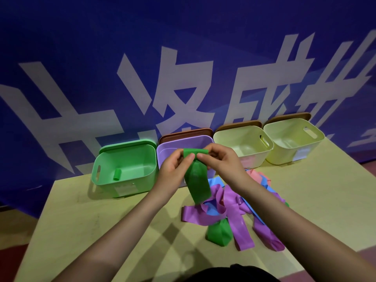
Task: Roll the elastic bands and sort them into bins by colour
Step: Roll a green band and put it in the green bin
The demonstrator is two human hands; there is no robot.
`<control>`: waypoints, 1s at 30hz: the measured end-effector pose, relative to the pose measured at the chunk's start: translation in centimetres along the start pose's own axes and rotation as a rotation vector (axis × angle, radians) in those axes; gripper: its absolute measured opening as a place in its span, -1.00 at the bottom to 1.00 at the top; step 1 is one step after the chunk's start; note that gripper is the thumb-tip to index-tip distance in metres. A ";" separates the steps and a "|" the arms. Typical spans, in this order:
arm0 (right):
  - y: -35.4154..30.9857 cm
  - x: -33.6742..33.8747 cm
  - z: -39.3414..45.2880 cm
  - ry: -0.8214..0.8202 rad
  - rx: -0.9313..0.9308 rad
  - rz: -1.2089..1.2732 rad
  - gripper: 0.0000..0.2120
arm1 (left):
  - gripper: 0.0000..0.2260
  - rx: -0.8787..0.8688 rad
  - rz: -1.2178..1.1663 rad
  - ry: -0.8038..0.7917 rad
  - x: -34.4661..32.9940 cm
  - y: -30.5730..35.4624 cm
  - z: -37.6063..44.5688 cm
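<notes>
Left hand: the left hand [176, 166] is up in front of the purple bin. Its thumb and fingers pinch the top left end of the green band.
Right hand: the right hand [218, 159] is just beside the left one. Its thumb and fingers pinch the top right end of the same band.
Green band: the green band [197, 180] is held up in the air by both hands. It hangs down long and flat, and its bottom end reaches the pile.
Pile: the pile of bands [234, 210] lies on the table, near the bins and under the right arm. It has purple, blue, pink and green bands, all mixed up and lying over each other.
Green bin: the green bin [105, 176] is the one farthest left. A small green roll [117, 174] lies on its floor.
Purple bin: the purple bin [164, 149] stands just beside the green bin. The hands hide most of it.
Yellow bins: two pale yellow bins [230, 139] stand in the row to the right, side by side.
Table: the table [101, 231] is pale yellow. All four bins stand along its far edge.
Wall: the blue wall [81, 47] behind the bins has big white letters.
</notes>
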State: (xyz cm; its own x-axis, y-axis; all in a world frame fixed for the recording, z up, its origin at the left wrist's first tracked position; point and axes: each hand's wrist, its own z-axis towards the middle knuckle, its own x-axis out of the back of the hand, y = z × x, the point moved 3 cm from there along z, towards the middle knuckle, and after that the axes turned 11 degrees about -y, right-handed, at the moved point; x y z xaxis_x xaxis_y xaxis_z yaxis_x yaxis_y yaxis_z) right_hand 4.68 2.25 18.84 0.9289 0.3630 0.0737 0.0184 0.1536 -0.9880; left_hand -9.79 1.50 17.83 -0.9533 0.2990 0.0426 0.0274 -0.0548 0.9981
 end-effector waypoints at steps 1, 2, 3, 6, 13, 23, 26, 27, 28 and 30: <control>0.2 0.0 -0.1 0.005 -0.001 0.002 -0.84 | -0.88 -0.019 0.020 0.012 -0.1 0.0 0.0; 0.2 -0.1 -0.2 0.010 0.000 0.000 -0.83 | -0.82 -0.043 0.034 0.019 -0.1 0.1 0.0; 0.4 -0.2 -0.2 0.017 0.004 -0.003 -0.82 | -0.74 -0.069 0.041 0.017 -0.1 0.2 -0.1; 0.2 -0.4 -0.5 0.006 0.010 -0.011 -0.82 | -0.66 -0.094 0.042 0.018 0.0 0.6 -0.3; 0.2 0.0 -0.7 -0.016 -0.004 0.008 -0.83 | -0.82 0.027 -0.117 0.017 0.3 0.0 -0.3; -0.1 0.4 -0.6 0.113 0.137 -0.228 -0.81 | -0.70 0.208 -0.387 -0.040 -0.8 0.0 -0.6; -0.7 0.6 -0.7 0.082 0.337 -0.607 -0.81 | -0.72 0.179 -0.413 -0.048 -0.8 0.2 -0.6; -0.8 0.7 -0.7 0.062 0.398 -0.700 -0.78 | -0.73 0.176 -0.422 -0.044 -0.8 0.3 -0.6; -0.9 0.8 -0.6 0.046 0.445 -0.774 -0.76 | -0.75 0.174 -0.434 -0.039 -0.8 0.3 -0.5; -1.0 1.0 -0.6 0.019 0.477 -0.848 -0.74 | -0.79 0.170 -0.446 -0.037 -0.9 0.4 -0.5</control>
State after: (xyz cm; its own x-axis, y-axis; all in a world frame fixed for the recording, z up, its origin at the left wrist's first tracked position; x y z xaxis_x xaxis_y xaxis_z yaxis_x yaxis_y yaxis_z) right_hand 5.77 1.93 19.78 0.6824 -0.0537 0.7290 0.5357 0.7153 -0.4487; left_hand -9.07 0.72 18.13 -0.8720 0.2915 -0.3933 -0.3306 0.2419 0.9122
